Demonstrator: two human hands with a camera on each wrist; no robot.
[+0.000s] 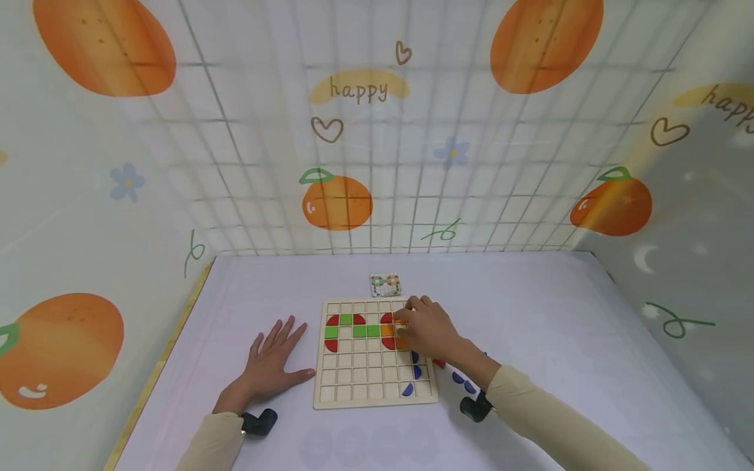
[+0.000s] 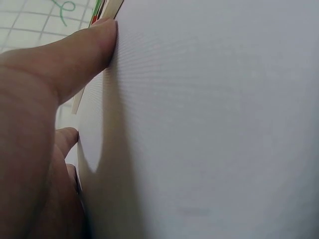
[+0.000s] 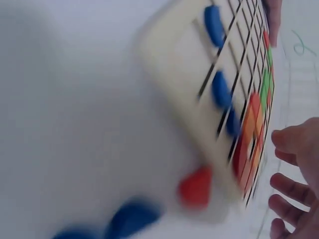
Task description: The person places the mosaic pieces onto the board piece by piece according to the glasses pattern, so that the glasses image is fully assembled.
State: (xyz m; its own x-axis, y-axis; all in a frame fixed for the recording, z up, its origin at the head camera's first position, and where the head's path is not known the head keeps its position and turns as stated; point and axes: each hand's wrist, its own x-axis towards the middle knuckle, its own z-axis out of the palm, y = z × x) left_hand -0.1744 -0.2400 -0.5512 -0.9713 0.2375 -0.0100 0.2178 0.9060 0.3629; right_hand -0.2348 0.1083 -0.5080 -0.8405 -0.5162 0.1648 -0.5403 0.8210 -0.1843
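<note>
A wooden grid board (image 1: 377, 403) lies on the table, with red, green and orange pieces set in its upper rows. My right hand (image 1: 429, 330) hovers over the board's upper right, partly hiding the orange and red pieces there. In the right wrist view its fingers (image 3: 291, 189) are loosely bent and spread, with nothing between them. Blue half-round pieces (image 1: 408, 390) sit in the board's right column area. Flat on the table, my left hand (image 1: 271, 366) has its fingers spread, its thumb tip right by the board's left edge.
Behind the board lies a small pattern card (image 1: 385, 285). Loose blue pieces (image 1: 458, 377) and a red piece (image 3: 195, 188) lie beside the board's right edge. A white curtain (image 1: 377, 150) printed with oranges surrounds the table.
</note>
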